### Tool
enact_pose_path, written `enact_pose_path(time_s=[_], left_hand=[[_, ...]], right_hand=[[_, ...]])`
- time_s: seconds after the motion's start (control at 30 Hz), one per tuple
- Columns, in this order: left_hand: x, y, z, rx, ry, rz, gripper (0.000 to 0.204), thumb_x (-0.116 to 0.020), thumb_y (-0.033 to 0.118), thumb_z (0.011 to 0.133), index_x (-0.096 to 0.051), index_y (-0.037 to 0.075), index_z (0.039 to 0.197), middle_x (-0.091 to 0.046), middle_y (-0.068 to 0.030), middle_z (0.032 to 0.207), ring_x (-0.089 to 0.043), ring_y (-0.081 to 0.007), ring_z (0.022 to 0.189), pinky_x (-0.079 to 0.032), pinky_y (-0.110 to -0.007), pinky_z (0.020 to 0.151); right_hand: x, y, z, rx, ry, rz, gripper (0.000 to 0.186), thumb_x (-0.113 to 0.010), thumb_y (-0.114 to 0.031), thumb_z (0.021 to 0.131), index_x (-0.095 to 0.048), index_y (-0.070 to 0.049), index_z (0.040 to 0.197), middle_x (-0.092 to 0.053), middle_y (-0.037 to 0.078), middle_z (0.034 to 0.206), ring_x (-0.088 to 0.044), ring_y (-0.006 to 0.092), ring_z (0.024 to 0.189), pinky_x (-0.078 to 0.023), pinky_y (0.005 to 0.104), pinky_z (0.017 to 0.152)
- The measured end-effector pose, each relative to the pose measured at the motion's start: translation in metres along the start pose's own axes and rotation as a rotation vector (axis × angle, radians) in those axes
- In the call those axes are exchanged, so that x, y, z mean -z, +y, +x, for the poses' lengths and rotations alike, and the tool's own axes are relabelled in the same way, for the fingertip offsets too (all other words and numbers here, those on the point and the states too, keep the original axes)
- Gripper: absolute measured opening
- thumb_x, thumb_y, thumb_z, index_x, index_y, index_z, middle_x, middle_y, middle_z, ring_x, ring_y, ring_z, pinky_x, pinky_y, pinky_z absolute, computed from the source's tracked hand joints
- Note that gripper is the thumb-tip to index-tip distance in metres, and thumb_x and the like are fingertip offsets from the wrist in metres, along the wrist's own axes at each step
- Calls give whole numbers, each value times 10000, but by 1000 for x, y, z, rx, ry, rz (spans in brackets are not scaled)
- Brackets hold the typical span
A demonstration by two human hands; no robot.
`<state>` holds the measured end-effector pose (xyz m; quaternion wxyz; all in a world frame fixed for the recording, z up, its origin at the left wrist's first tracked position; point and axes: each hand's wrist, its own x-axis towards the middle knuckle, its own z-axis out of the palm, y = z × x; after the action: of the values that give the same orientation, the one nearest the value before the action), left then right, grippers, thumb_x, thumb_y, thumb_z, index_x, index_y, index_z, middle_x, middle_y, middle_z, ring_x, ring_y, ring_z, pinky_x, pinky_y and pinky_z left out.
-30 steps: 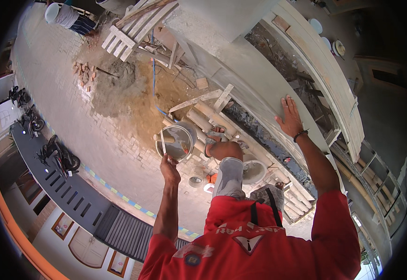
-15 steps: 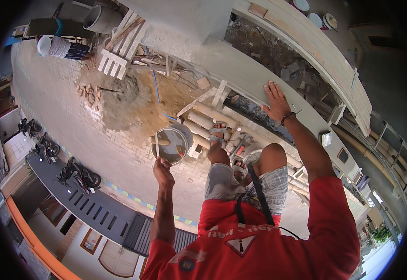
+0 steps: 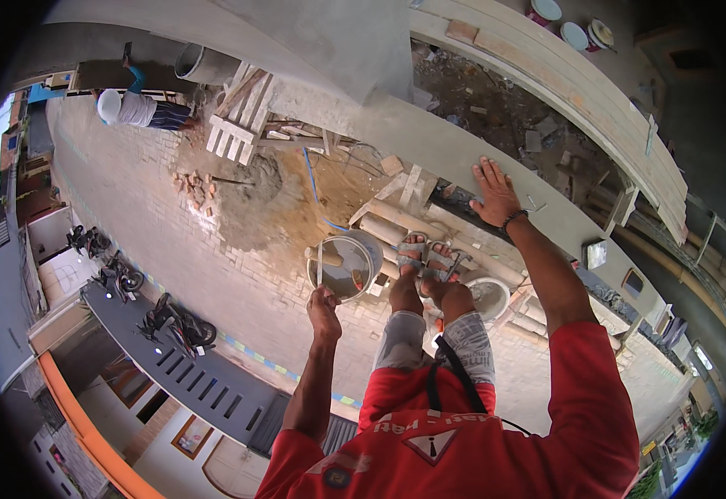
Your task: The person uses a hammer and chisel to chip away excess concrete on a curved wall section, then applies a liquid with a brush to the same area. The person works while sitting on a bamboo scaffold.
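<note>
At far left, a co-worker (image 3: 151,114) in white headgear raises an arm on the paving (image 3: 242,274), with motorbikes (image 3: 176,323) parked nearer. Loose bricks (image 3: 195,191) lie left of a grey heap (image 3: 256,185). Near the middle, the person's left hand (image 3: 325,311) closes its fingers on the near end of a pale strip (image 3: 320,270), whose long axis points straight away from the hand, far across the left part of a bucket (image 3: 376,254) of grey mix. A tan piece (image 3: 330,258) crosses the strip; whether the two are joined, or touch the rim, cannot be told. Sandalled feet (image 3: 421,254) stand just right of the bucket, with a basin (image 3: 504,301) to their right. Farther right, the right hand (image 3: 496,195) lies palm down, fingers slightly spread, seemingly resting on a grey ledge (image 3: 463,148), well apart from strip and bucket; the left is much the nearer to both.
</note>
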<state>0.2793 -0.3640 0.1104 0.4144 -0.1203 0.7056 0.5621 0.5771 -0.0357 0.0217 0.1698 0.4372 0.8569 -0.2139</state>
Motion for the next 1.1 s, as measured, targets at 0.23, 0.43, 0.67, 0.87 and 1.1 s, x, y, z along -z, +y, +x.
enact_pose_path(time_s=[0.23,0.43,0.67,0.87,1.1], left_hand=[[-30,-4,-7,-40,-96,36,247,-546,284,912,-503,111,742,-417,25,635,-397,-104,591,-383,-297,618],[-48,-14,-6,5,-170,92,220,-575,298,883,-539,97,803,-526,-16,778,-486,-139,721,-413,-320,697],[-79,-44,13,21,-253,226,242,-601,296,870,-542,66,826,-474,-3,720,-467,-130,660,-411,-306,655],[-90,-95,45,146,-332,257,221,-625,282,860,-560,74,824,-479,17,719,-444,-91,631,-401,-281,631],[-101,-184,112,-535,-444,1045,325,-595,326,837,-601,31,974,-603,-220,797,-587,-411,813,-463,-481,691]], right_hand=[[-4,0,2,2,15,-25,810,-616,-387,840,-186,-145,1483,-79,75,1564,-91,263,1439,-236,551,1107],[-2,-3,3,-12,-8,2,804,-611,-390,845,-190,-134,1480,-71,77,1565,-82,262,1440,-223,558,1111],[0,-8,5,-32,-22,10,808,-605,-398,844,-187,-133,1483,-68,81,1566,-72,263,1443,-206,556,1119],[2,-4,4,-21,-30,9,818,-625,-367,834,-186,-127,1482,-68,93,1565,-84,277,1441,-214,556,1116],[8,-10,3,-7,-10,-16,846,-658,-329,808,-189,-123,1480,-80,103,1563,-102,293,1437,-220,542,1118]])
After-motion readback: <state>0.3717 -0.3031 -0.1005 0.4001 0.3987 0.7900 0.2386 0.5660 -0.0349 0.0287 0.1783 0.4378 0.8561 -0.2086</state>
